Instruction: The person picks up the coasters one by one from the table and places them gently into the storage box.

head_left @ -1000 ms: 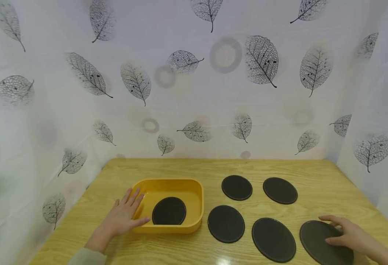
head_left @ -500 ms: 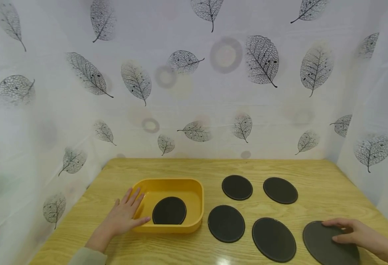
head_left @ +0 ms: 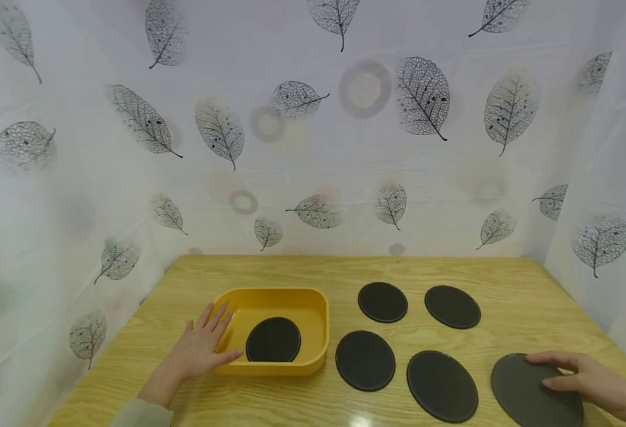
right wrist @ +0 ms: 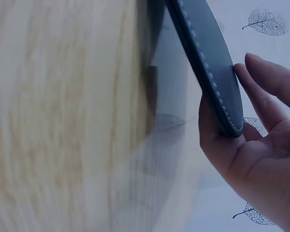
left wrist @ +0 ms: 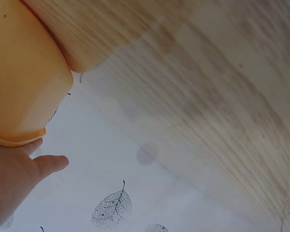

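Note:
In the head view my right hand (head_left: 593, 382) pinches a round dark coaster (head_left: 523, 385) at the table's right front. The right wrist view shows this coaster (right wrist: 212, 67) edge-on with white stitching, clear of the table, fingers on both faces. My left hand (head_left: 197, 350) rests spread on the left side of a yellow rectangular bin (head_left: 270, 369), fingers over its rim and thumb by the front wall. Another dark coaster (head_left: 273, 340) lies inside the bin; the front wall hides its lower edge. The left wrist view catches the bin's outer wall (left wrist: 29, 72).
Beside the bin, several dark coasters lie apart on the wood-grain table (head_left: 227, 403): one at back middle (head_left: 382, 302), one at back right (head_left: 453, 306), one at front middle (head_left: 365, 360) and one at front right (head_left: 442, 386). A leaf-patterned white curtain (head_left: 313, 160) surrounds the table.
My right hand has shifted slightly to the right together with the coaster it holds, which now looks lifted from the table. The left hand and bin stay put.

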The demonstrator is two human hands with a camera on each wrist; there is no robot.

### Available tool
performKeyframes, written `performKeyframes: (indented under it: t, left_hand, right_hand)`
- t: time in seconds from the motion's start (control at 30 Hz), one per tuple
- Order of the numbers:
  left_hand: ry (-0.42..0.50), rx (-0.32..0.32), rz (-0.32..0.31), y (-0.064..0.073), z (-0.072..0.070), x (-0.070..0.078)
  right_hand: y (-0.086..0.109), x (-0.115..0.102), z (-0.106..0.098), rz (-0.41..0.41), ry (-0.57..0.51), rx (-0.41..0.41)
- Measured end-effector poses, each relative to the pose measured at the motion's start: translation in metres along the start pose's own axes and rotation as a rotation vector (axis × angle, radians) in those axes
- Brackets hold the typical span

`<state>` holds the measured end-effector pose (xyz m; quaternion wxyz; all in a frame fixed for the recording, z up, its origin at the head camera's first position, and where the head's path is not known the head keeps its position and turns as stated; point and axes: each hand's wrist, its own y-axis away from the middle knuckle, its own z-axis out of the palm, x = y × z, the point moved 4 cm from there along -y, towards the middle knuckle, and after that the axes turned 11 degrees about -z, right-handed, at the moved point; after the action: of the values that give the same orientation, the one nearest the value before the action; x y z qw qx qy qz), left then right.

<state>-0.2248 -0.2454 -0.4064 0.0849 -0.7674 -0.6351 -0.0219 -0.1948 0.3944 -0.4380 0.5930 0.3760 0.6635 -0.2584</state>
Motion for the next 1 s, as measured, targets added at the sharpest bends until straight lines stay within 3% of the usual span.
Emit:
performKeyframes:
  t: [0.37,0.5,0.8,1.0]
  left_hand:
    - [0.0,0.008,0.003,0.001,-0.001,0.002]
    - [0.002,0.017,0.007,0.001,-0.001,0.001]
    - [0.018,0.022,0.013,0.001,0.0,0.0]
    - [0.018,0.019,0.015,0.001,0.0,-0.001]
  right_hand:
    - [0.0,-0.003,0.007,-0.088,-0.287,-0.109]
    - [-0.001,-0.005,0.011,-0.106,-0.343,-0.12]
    - [-0.004,-0.008,0.017,-0.154,-0.378,-0.024]
    - [-0.007,-0.011,0.019,-0.099,-0.259,0.168]
